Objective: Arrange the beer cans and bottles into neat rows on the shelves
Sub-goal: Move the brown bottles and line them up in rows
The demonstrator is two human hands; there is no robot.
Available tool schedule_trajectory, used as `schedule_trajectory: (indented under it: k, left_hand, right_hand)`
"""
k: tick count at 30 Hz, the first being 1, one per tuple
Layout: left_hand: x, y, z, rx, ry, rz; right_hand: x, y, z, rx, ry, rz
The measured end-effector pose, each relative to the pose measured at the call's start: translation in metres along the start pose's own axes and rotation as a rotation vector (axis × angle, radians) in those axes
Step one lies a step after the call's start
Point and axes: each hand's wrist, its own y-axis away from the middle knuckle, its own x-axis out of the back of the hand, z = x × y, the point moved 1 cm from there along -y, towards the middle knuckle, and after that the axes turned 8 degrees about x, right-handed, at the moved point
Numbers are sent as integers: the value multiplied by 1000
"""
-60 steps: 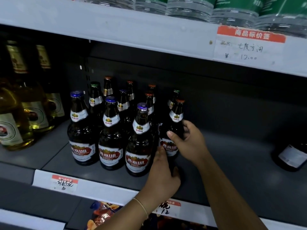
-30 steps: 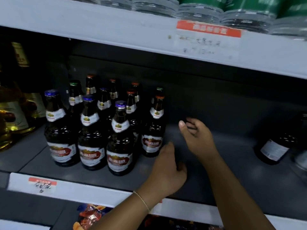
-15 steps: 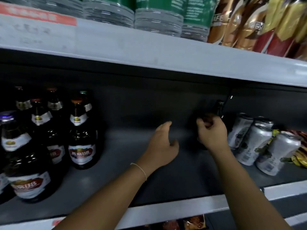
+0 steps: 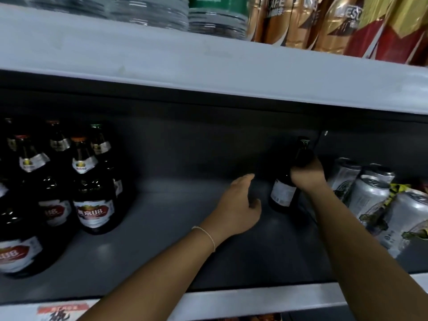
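Head view. A lone dark glass bottle (image 4: 286, 188) is observed upright toward the rear right of the grey shelf (image 4: 162, 246), just left of the silver cans (image 4: 370, 193). The right hand (image 4: 306, 176) is wrapped round the bottle's shoulder and lower neck, fingers curled about the glass; the neck and cap protrude above the hand, and the pale rectangular label and round base are seen below it. The left hand (image 4: 238, 208) is held just left of the bottle, apart from it, fingers extended and loosely spread, gripping nothing; whether its palm touches the shelf cannot be told. A thin bracelet (image 4: 207, 235) is noted at the left wrist.

The grouped brown bottles (image 4: 92, 193) are ranked at the far left, well apart from the held bottle, with glossy glass, red and white labels and foil neck bands. The cans are ribbed, metallic and tilted, bound partly in yellow and black wrap. The shelf surface is matt and smooth, edged by a pale front rail (image 4: 254, 300).
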Motion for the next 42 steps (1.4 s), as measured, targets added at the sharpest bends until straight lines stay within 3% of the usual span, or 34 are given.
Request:
schedule_trajectory:
  k: [4,9,15,30,34,36,42]
  left_hand:
    - [-2,-1,-4,17,-28,3]
    - [2,1,-9,22,-40,7]
    - [20,22,-27,36,-21,71]
    - [123,127,-111,104,181,385]
    - [158,152,-127,128,256,338]
    - [170,163,-134,157,263,312]
    - [190,189,-152,211,356,264]
  right_hand:
    - [0,4,-3,49,49,28]
    - [7,32,-37,26,-121,180]
    - [0,79,-97,71,-178,211]
    - [-41,173,-272,207,-391,53]
    - [-54,193,-285,328,-625,-348]
    - [-63,202,-287,341,-693,-444]
    - [-93,225,-310,296,-838,-313]
